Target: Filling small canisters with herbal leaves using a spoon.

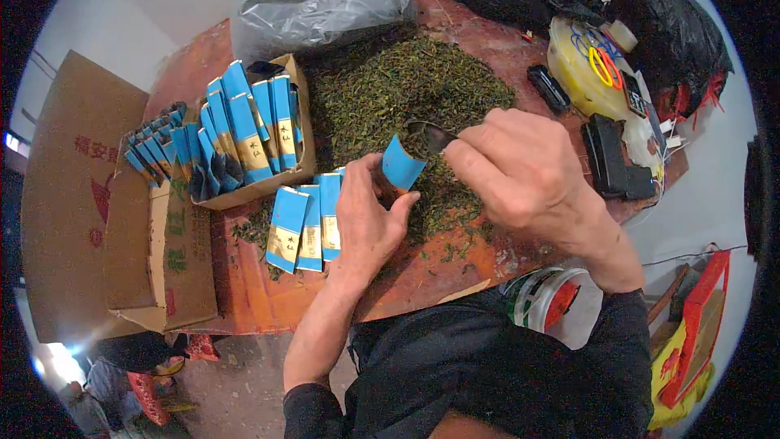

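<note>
Fingers (382,195) of the left hand (366,223) pinch a small blue foil pouch (402,166), held open and tilted over the middle of the reddish-brown wooden surface (244,293). Fingers of the right hand (520,167) close around a dark metal scoop (435,138), its tip at the pouch mouth. Beneath both lies a wide heap of loose dark green tea leaves (406,89). Toward the near edge lie flat blue pouches with gold labels (305,223); a cardboard tray of standing blue pouches (248,126) sits at the left. Leaves could spill past the narrow mouth if the scoop tilts early, and a loose pinch could let the pouch slip.
</note>
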`<state>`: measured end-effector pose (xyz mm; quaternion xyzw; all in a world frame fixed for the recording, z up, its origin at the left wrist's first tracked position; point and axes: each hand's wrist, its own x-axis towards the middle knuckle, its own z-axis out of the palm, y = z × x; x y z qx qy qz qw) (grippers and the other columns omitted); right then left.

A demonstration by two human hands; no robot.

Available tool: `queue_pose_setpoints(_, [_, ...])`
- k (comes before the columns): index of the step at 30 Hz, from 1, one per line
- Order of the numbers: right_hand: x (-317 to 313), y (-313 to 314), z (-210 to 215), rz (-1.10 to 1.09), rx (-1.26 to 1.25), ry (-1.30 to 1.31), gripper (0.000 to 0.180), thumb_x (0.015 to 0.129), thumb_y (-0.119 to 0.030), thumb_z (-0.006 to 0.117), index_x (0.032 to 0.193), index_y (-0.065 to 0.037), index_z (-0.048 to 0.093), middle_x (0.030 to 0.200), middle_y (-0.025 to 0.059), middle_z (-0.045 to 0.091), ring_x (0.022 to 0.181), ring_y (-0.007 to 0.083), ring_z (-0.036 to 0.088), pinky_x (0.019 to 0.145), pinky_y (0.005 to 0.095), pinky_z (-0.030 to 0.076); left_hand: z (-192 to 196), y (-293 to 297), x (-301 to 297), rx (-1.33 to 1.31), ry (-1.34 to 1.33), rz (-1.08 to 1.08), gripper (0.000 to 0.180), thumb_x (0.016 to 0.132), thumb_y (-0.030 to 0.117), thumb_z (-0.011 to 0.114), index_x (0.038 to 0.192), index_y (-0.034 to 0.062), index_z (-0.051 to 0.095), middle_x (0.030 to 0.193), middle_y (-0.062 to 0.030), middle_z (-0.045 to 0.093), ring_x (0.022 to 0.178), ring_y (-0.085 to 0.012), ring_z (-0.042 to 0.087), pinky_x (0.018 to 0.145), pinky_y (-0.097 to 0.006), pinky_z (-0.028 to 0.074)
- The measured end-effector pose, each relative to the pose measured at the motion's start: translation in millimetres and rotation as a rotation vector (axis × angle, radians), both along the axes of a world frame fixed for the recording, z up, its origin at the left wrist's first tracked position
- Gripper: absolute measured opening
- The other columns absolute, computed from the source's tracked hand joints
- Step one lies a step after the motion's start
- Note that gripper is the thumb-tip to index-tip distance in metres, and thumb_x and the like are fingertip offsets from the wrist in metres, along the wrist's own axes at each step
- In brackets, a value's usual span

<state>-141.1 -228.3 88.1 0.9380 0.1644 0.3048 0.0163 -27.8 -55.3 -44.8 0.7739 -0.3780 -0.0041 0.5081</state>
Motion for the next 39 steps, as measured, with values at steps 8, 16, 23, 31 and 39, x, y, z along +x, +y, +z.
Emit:
queue_pose_setpoints(8, [2, -2, -1, -0.003, -0.032, -0.045, 0.025, 0.065, -0.005, 0.071, 0.089, 0.001, 0.066, 0.081, 0.0099, 0.064, 0.064, 0.0251, 0.061, 0.053, 0.0362, 0.049, 0, 0, 2, 0.038, -0.03, 0.003, 0.062, 0.072, 0.004, 0.087, 0.123, -0.0018, 0.051, 0.1, -0.0168, 0.058, 0.08, -0.0292, 0.063, 0.071, -0.041, 0.052])
queue_pose_setpoints(16, [3, 3, -5, 0.008, -0.022, -0.002, 0.024, 0.066, -0.005, 0.071, 0.089, 0.001, 0.066, 0.081, 0.01, 0.065, 0.065, 0.0253, 0.061, 0.054, 0.0364, 0.049, 2, 0, 0, 0.044, -0.026, -0.001, 0.062, 0.072, 0.003, 0.087, 0.123, -0.002, 0.051, 0.1, -0.0171, 0.058, 0.081, -0.0295, 0.064, 0.07, -0.04, 0.052])
queue_pose_setpoints(23, [1, -4, 0, -0.034, -0.007, -0.116, 0.022, 0.068, -0.007, 0.069, 0.089, 0.0, 0.067, 0.081, 0.0091, 0.065, 0.066, 0.0242, 0.062, 0.055, 0.0358, 0.049, -1, 1, 2, 0.008, -0.088, 0.012, 0.062, 0.072, 0.002, 0.086, 0.123, -0.0018, 0.052, 0.098, -0.0161, 0.058, 0.077, -0.0287, 0.064, 0.069, -0.039, 0.052])
queue_pose_setpoints(31, [-1, -4, -2, -0.024, 0.059, -0.091, 0.025, 0.064, -0.004, 0.069, 0.089, 0.0, 0.067, 0.08, 0.0089, 0.066, 0.063, 0.0255, 0.062, 0.055, 0.0363, 0.05, 1, 0, 0, 0.0, -0.067, 0.002, 0.062, 0.072, 0.002, 0.087, 0.123, -0.0016, 0.052, 0.099, -0.0164, 0.059, 0.078, -0.0281, 0.065, 0.07, -0.039, 0.053])
queue_pose_setpoints(39, [-3, 3, -9, 0.011, 0.039, -0.006, 0.022, 0.067, -0.001, 0.068, 0.09, 0.001, 0.067, 0.079, 0.0103, 0.066, 0.063, 0.0266, 0.062, 0.055, 0.0383, 0.05, -4, 0, 0, 0.002, -0.024, 0.007, 0.063, 0.072, 0.003, 0.088, 0.123, -0.0012, 0.052, 0.099, -0.0155, 0.059, 0.077, -0.0279, 0.065, 0.069, -0.039, 0.053])
